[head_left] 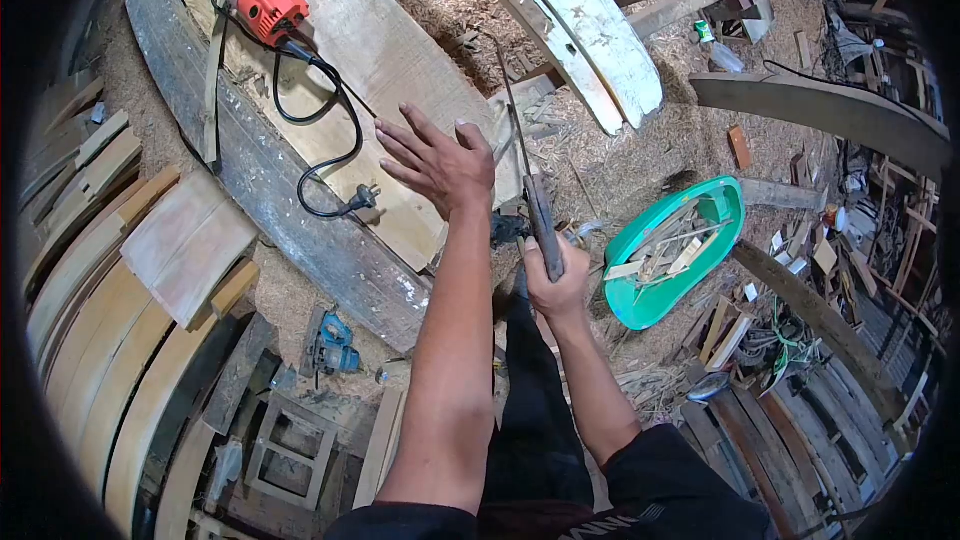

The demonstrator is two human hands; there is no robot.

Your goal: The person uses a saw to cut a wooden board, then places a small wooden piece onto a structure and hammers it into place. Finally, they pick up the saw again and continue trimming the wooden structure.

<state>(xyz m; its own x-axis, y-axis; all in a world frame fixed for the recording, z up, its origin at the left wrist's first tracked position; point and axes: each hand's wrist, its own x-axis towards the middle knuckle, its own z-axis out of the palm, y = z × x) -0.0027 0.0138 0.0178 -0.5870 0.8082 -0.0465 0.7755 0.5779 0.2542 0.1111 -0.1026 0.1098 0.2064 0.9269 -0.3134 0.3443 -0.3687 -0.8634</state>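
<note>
My left hand (445, 165) lies with its fingers spread over the end of a wide pale board (400, 70). In my right hand (560, 280) is the grip of a handsaw (540, 215), its thin blade seen nearly edge-on and pointing away from me, right beside the board's end. On the board sits a red power tool (262, 5) with a clear top. Its black cord (358, 130) loops towards my left hand and ends in a plug (363, 198).
The board rests on a long weathered timber (300, 200). A green tub (625, 305) of wood scraps stands at right. A blue power tool (335, 342) lies lower left, near stacked curved planks (110, 340). A pale painted plank (600, 40) lies ahead, over sawdust-covered ground.
</note>
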